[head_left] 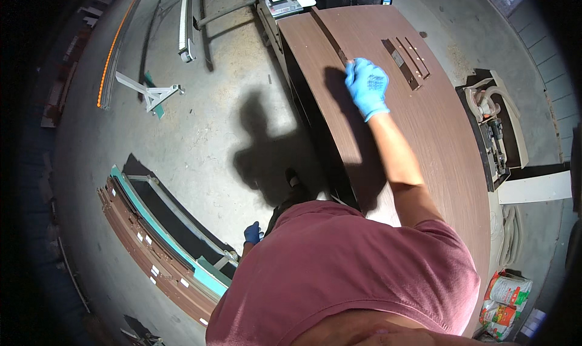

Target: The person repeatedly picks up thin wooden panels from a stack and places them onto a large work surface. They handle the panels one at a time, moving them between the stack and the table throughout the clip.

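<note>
Right hand [367, 86] at near end of brown strip [328, 34]

Brown strip lies ahead of the hand, long axis running forward and slightly left from it, over the brown tabletop [439, 146]. Right hand's fingers curled in, look closed on the strip's end; exact contact hidden. Short brown pieces [399, 61] sit right of it and slightly ahead, not touching. Right is clearly the nearer hand. Left hand [253, 232] well apart, behind and left; can't tell how open or whether holding anything.

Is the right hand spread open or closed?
Closed: the blue-gloved right hand is curled at the near end of a brown strip.
</note>
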Tool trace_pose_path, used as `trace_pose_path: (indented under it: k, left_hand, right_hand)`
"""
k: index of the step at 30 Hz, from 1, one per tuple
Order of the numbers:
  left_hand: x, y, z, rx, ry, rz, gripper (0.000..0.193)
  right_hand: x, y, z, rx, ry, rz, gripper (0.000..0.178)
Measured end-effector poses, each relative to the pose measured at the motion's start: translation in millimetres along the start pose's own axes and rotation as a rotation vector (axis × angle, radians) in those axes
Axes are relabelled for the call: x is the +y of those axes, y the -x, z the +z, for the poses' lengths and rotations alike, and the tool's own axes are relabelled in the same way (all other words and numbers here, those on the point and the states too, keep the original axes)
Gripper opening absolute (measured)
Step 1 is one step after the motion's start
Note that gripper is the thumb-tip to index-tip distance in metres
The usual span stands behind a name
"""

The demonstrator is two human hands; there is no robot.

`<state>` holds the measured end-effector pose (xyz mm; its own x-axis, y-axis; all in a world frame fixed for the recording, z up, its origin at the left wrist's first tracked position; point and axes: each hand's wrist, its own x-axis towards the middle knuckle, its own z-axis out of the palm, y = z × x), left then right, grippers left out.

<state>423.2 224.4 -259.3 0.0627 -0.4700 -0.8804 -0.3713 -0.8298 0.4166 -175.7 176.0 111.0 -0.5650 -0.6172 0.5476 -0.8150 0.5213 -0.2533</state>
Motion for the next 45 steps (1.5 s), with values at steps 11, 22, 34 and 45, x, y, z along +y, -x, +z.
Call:
trace_pose_path:
  k: [11,22,34,45]
  left_hand:
    - [82.5,13.3,65.9,-0.23,0.155,0.234,0.049]
    - [0.6,-17.4,18.4,-0.082,-0.114,0.19,0.044]
    - [44.6,16.6,56.4,-0.03,0.126,0.043,0.045]
    - [54.3,3.3,69.1,-0.03,0.098,0.113,0.036]
  right_hand:
    - [-163.5,150.0,-6.8,-0.569,-0.453,-0.816,0.055]
    - [84.7,113.4,-12.5,-0.436,0.23,0.243,0.044]
    - [124.0,158.8,-52.8,-0.414,0.33,0.282,0.031]
    - [78.2,116.3,-58.6,-0.048,0.278,-0.097,0.06]
